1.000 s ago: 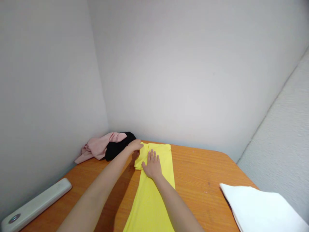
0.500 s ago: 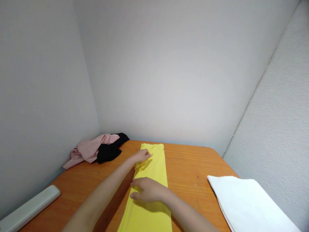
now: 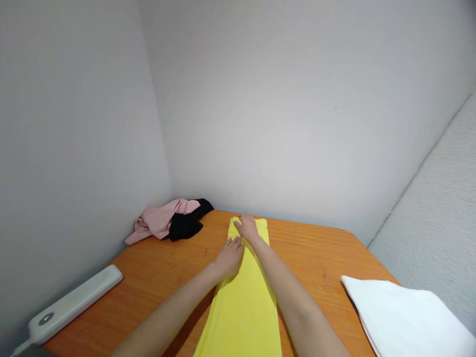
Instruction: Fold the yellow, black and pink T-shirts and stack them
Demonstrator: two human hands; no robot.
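Note:
A long strip of yellow folded fabric [image 3: 247, 307] runs from the near edge of the view toward the table's far edge. My left hand [image 3: 230, 257] lies on its left side, palm down with the fingers stretched forward. Farther up, my right hand [image 3: 247, 228] rests near the far end of the fabric, its fingers apart and spread over the cloth. The right forearm covers part of the strip's right edge. Both hands touch the fabric from above, and neither is wrapped round it.
The fabric lies on an orange-brown wooden table [image 3: 308, 258]. Pink cloth [image 3: 158, 220] and black cloth [image 3: 186, 226] are heaped at the back left. A white power strip [image 3: 80, 300] sits along the left edge. Folded white cloth [image 3: 405, 315] lies at the right. Walls [image 3: 267, 124] enclose the table.
My right hand has moved from the middle of the fabric to its far end. My left hand has drawn back and opened flat; the bunched left edge looks smoother. The view has shifted left.

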